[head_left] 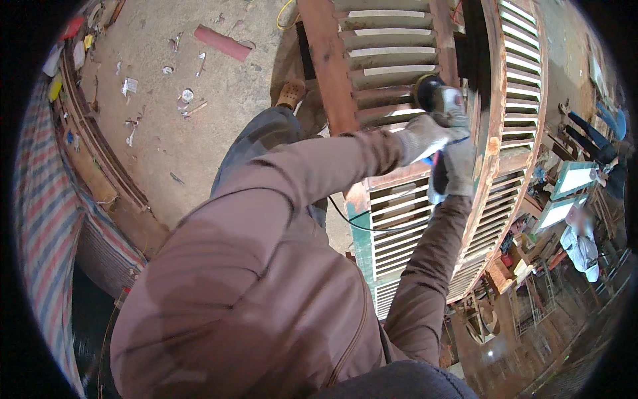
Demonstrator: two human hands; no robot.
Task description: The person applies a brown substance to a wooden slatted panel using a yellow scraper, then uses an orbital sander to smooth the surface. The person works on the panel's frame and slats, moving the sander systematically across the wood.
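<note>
Both of my gloved hands are closed round a corded angle grinder [454, 105] with a round dark disc at its head. My left hand [424, 137] grips it near the head, and my right hand [458, 167] wraps the body behind. The disc is over the right side of a louvered wooden shutter [334, 83], close to its slats and stile; whether it touches the wood cannot be made out. Green paint shows lower on the shutter, while the upper frame is bare reddish brown. A black cord [392, 230] loops below my hands across the slats.
A second louvered shutter [495, 149] stands along the right. Scraps and a red strip [223, 42] lie on the concrete floor at left, near a striped sheet [41, 199]. Another person [579, 249] is at far right, by pale green-framed panels [573, 179] and piled wood.
</note>
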